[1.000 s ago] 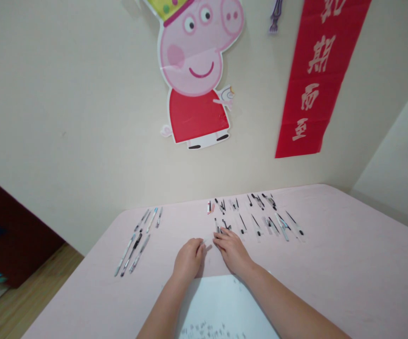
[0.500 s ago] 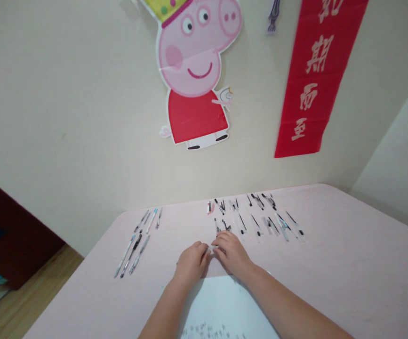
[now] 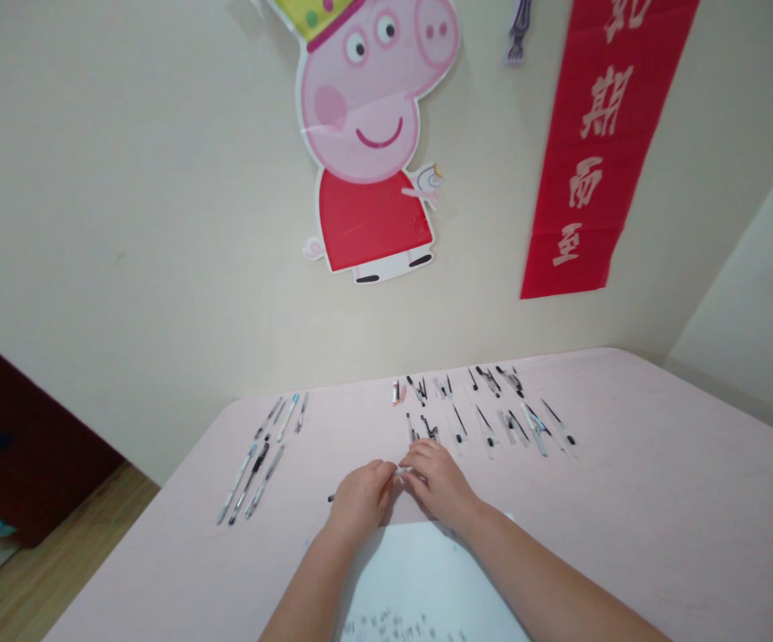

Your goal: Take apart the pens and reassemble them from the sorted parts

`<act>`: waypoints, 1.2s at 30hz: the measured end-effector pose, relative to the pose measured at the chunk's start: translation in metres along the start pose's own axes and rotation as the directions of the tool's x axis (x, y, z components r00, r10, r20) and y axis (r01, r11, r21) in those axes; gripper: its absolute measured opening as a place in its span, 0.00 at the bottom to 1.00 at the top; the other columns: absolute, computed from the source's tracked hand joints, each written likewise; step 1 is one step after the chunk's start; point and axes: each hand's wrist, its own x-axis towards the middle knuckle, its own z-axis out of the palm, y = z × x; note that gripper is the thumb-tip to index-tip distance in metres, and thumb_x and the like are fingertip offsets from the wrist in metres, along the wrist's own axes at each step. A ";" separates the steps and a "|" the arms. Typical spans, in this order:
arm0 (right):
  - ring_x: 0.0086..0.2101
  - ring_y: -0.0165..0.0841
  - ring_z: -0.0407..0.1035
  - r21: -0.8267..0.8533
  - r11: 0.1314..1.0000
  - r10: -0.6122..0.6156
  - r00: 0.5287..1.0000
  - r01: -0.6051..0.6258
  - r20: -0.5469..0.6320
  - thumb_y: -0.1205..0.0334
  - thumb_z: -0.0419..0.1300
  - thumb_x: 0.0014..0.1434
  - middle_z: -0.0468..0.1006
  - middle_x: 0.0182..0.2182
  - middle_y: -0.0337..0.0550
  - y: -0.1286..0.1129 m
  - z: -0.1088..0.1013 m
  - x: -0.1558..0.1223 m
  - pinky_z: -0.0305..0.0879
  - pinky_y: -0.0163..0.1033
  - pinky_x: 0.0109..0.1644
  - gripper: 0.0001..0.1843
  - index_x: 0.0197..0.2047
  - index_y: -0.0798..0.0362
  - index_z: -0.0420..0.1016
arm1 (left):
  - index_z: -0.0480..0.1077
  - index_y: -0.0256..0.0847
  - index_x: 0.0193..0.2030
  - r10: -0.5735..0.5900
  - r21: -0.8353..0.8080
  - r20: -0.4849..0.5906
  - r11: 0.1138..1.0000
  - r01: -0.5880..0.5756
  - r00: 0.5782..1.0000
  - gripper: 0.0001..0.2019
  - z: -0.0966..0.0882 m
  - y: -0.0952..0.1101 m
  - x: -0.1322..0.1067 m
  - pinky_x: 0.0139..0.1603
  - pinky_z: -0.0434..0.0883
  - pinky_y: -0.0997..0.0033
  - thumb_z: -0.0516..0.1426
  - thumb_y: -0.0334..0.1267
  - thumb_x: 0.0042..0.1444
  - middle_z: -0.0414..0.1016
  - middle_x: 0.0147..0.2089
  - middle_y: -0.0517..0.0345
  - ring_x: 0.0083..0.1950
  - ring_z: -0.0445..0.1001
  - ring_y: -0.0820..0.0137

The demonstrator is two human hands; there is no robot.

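My left hand (image 3: pixel 357 499) and my right hand (image 3: pixel 440 481) meet at the middle of the pink table (image 3: pixel 627 499), fingertips together on a thin clear pen part (image 3: pixel 400 472). A dark tip (image 3: pixel 331 498) sticks out to the left of my left hand. Both hands are closed in a pinch. Just beyond my right hand lie rows of small pen parts (image 3: pixel 493 419). A white sheet of paper (image 3: pixel 419 584) with writing lies under my forearms.
Several whole pens (image 3: pixel 259 459) lie in a group at the table's left. A cartoon pig cut-out (image 3: pixel 373 134) and a red banner (image 3: pixel 593 143) hang on the wall behind. The table's left edge drops to a wooden floor (image 3: pixel 18 588).
My hands have drawn closer together and curled into a pinch on the pen part. A dark tip now shows to the left of my left hand.
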 end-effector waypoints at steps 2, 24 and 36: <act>0.42 0.37 0.66 0.001 1.000 -0.003 1.000 0.003 0.006 0.71 0.57 0.57 0.76 0.34 0.44 0.000 0.000 0.000 0.61 0.45 0.51 0.07 0.35 0.53 0.77 | 0.71 0.45 0.38 0.007 -0.007 -0.004 1.000 -0.007 1.000 0.11 0.000 -0.001 0.000 0.35 0.61 0.72 0.47 0.40 0.63 0.75 0.36 0.56 0.38 0.73 0.66; 0.40 0.38 0.64 -0.022 0.997 0.069 0.993 -0.072 -0.094 0.72 0.57 0.55 0.74 0.34 0.46 0.003 0.001 -0.001 0.61 0.45 0.47 0.06 0.32 0.53 0.73 | 0.64 0.42 0.46 -0.149 -0.043 -0.040 0.988 0.147 0.988 0.09 -0.001 -0.012 0.000 0.39 0.62 0.70 0.48 0.36 0.62 0.76 0.40 0.53 0.42 0.74 0.65; 0.46 0.40 0.64 -0.052 0.998 0.047 0.999 -0.045 0.019 0.70 0.64 0.51 0.75 0.37 0.45 0.002 0.004 -0.003 0.60 0.47 0.53 0.04 0.30 0.52 0.77 | 0.63 0.41 0.40 -0.171 -0.052 -0.078 0.985 0.167 0.982 0.06 0.002 -0.015 0.002 0.40 0.63 0.69 0.46 0.35 0.63 0.74 0.40 0.51 0.42 0.72 0.65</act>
